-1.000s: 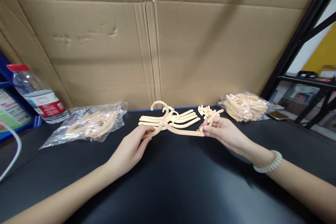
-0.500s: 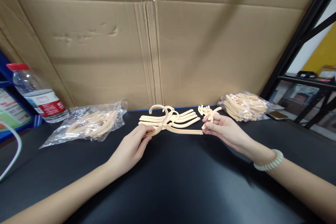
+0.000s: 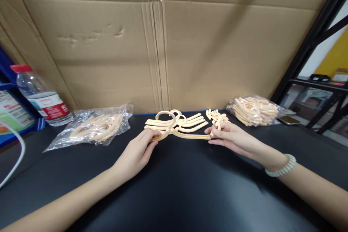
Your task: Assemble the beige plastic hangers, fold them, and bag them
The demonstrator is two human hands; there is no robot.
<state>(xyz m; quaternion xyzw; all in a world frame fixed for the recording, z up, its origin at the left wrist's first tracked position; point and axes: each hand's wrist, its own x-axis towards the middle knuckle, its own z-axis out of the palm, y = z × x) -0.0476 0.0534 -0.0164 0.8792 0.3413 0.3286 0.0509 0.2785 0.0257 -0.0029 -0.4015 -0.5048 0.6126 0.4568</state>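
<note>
My left hand [image 3: 140, 148] is closed on the left arm of a cream plastic clothes hanger [image 3: 187, 136], whose hook points up. At the hanger's right end, my right hand [image 3: 231, 138] pinches a small curved cream plastic piece [image 3: 218, 127] against the tip. My fingers partly cover where the two meet, so I cannot tell whether they are joined. Just behind lie several more cream hangers [image 3: 191, 124] in a row with overlapping hooks. A small pile of curved cream pieces [image 3: 213, 114] sits behind my right hand.
A clear bag of cream parts [image 3: 95, 127] lies on the left of the black table [image 3: 174, 192], another full bag [image 3: 254, 108] on the right beside a phone [image 3: 288, 120]. A red-capped bottle [image 3: 45, 98] stands far left. Cardboard [image 3: 217, 50] walls the back.
My right hand has turned the small curved piece and brought it against the hanger's right end. The left hand keeps its hold; the view has shifted slightly.
</note>
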